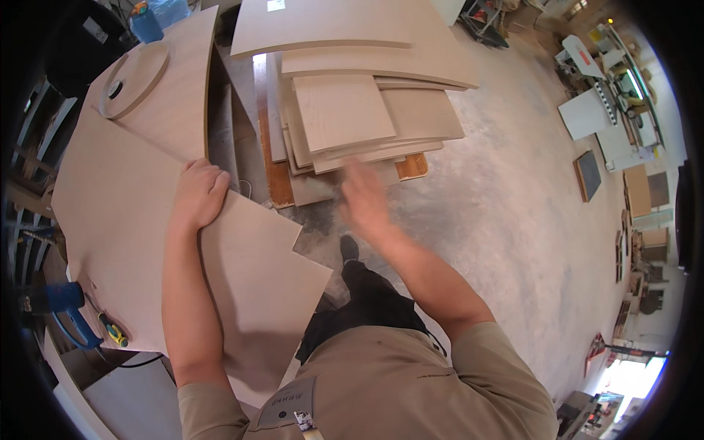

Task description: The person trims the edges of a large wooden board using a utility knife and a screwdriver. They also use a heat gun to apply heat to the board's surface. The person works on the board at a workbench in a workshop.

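1. Head view looks straight down at a workshop. The left hand lies flat with fingers together on the top corner of a pale wood panel, pressing it down near its edge.
2. That panel rests on a bigger board covering the desk, and part of it hangs out over the floor.
3. The right hand is blurry, up in the air between the panel and a stack of boards on the concrete floor. Fingers look loosely spread and it's holding nothing.
4. A round wooden disc sits at the far end of the big board, and a blue power tool lies at the near left.
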### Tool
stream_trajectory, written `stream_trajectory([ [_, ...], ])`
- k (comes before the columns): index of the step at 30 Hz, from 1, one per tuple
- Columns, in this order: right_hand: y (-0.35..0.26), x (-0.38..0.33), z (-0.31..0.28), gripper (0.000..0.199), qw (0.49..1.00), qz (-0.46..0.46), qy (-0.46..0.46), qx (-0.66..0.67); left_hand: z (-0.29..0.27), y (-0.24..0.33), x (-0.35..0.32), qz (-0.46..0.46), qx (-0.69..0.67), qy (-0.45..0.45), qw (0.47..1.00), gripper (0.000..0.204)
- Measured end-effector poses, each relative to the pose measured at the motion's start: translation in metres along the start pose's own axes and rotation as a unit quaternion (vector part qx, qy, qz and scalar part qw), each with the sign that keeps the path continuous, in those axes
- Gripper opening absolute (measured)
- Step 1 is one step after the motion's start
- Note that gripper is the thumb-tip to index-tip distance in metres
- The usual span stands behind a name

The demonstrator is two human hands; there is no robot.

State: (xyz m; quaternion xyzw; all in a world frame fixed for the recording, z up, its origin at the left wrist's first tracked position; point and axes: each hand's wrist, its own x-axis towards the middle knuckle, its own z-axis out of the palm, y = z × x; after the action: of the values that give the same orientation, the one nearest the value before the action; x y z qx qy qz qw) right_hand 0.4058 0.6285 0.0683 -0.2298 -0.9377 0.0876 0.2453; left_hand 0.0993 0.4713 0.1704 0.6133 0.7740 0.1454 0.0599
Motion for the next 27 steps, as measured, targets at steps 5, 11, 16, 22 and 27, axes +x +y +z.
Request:
stream_trajectory([
  [5, -0.001, -0.024, 0.007, 0.041, 0.979, -0.072, -0.124, 0.148, 0.000, 0.001, -0.001, -0.002, -0.003, 0.010, 1.000, 0.035],
  [11, 0.036, -0.042, 0.034, 0.026, 0.983, 0.038, -0.076, 0.161, -0.003, 0.004, 0.000, -0.004, 0.008, -0.006, 1.000, 0.035],
  [16, 0.042, -0.031, 0.089, 0.034, 0.972, 0.100, -0.074, 0.201, -0.006, 0.006, 0.000, -0.004, 0.009, -0.010, 1.000, 0.035],
  [22, 0.052, -0.017, 0.116, 0.034, 0.954, 0.134, -0.097, 0.250, -0.005, 0.004, 0.000, 0.008, 0.017, -0.015, 1.000, 0.033],
  [27, 0.052, -0.001, 0.098, 0.038, 0.953, -0.142, -0.211, 0.163, -0.004, 0.005, -0.002, 0.005, -0.004, -0.010, 1.000, 0.033],
])
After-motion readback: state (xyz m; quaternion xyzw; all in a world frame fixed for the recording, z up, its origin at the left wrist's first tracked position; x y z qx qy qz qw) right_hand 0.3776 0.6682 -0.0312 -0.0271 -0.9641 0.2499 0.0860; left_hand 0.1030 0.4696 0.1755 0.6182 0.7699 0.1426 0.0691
